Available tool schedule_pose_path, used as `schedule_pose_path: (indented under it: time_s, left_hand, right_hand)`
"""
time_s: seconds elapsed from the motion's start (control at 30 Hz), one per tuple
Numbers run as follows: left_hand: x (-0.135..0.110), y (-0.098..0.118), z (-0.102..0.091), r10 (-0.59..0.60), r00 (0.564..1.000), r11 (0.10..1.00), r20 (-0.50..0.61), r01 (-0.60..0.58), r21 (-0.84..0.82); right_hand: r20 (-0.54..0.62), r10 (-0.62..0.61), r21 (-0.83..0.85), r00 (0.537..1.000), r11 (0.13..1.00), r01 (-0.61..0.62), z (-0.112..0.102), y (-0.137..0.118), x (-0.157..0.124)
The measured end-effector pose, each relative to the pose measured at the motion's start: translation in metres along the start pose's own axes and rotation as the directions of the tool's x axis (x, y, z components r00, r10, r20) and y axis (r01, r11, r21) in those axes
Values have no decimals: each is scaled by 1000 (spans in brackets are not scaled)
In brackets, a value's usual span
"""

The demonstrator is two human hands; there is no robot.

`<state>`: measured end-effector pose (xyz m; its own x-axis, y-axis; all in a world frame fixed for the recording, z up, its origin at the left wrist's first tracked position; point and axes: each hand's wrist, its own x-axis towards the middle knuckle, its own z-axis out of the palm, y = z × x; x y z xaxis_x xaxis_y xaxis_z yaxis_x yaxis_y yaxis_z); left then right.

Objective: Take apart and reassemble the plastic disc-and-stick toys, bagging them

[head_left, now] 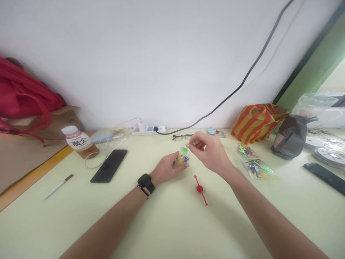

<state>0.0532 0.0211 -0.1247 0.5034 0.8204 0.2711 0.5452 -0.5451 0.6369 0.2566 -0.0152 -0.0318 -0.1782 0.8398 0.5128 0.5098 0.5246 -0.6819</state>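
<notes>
My left hand [168,167], with a black watch on its wrist, is closed around a small clear plastic bag [182,158] holding colourful little toy pieces. My right hand [208,149] hovers just above and to the right of it, its fingertips pinching a small green piece [193,144] at the bag's mouth. A red stick-shaped toy with a round hub [200,189] lies on the pale yellow-green table [167,223], a little nearer to me than both hands.
More clear bags of colourful pieces [254,163] lie to the right. A black phone [109,165], bottle [79,143], pen [58,187], glasses [182,136] and power strip [151,128] sit behind and left. A striped bag [256,122], dark bag [291,138] and another phone [325,176] stand right.
</notes>
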Motion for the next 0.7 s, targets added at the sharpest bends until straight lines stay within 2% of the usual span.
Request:
schedule_pose_path:
  time_s: [0.23, 0.4, 0.57, 0.63, 0.7]
  left_hand:
    - [0, 1, 0, -5, 1000, 1000, 0, 5, -12]
    - [-1, 5, -1, -11, 1000, 1000, 9, 11, -28]
    - [0, 3, -2, 15, 1000, 986, 3, -14, -165]
    - [1, 1, -1, 3, 1000, 980, -5, -4, -197]
    - [2, 0, -2, -3, 1000, 973, -1, 2, -230]
  right_hand:
    - [103, 51, 47, 993, 997, -56, -1, -3, 0]
    - [119, 90, -134, 989, 988, -74, 8, 0, -4]
    - [107, 65, -304, 992, 952, -29, 7, 4, -2]
    - [122, 49, -282, 991, 959, -13, 3, 2, -2]
    - [213, 6, -196, 977, 980, 37, -2, 0, -2]
